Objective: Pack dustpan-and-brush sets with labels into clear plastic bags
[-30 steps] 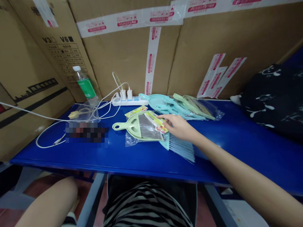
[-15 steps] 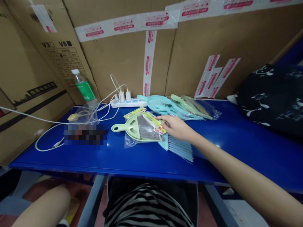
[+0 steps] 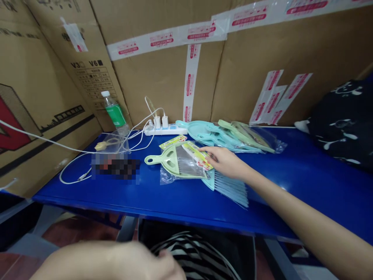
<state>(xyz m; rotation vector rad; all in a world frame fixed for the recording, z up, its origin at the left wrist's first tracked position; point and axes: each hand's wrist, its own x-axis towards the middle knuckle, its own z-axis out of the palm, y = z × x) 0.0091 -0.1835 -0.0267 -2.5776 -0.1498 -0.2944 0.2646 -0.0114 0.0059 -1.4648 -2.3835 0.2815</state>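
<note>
My right hand (image 3: 225,161) pinches the card-label end of a bagged light-green dustpan and brush set (image 3: 171,160), whose handle points left. Beneath that set and my hand, the pale-blue bristles of a brush (image 3: 231,189) stick out toward the table's front edge. My left hand (image 3: 154,266) is low in the view, in front of the table near my striped clothing. It is smeared by motion and partly cut off by the frame, so its fingers are unclear. Behind the green set lies a turquoise dustpan (image 3: 199,128) with more pieces in clear bags.
Another bagged green set (image 3: 247,136) lies back right on the blue table (image 3: 175,198). A white power strip (image 3: 171,130) with plugs and cables, a green-labelled bottle (image 3: 115,115) and a blurred-out item (image 3: 116,168) are at left. Dark patterned fabric (image 3: 344,120) is far right; cardboard stands behind.
My left hand and forearm have come up into view at the bottom, moving right. My right hand stays on the bagged green set. The whole view has shifted slightly.
</note>
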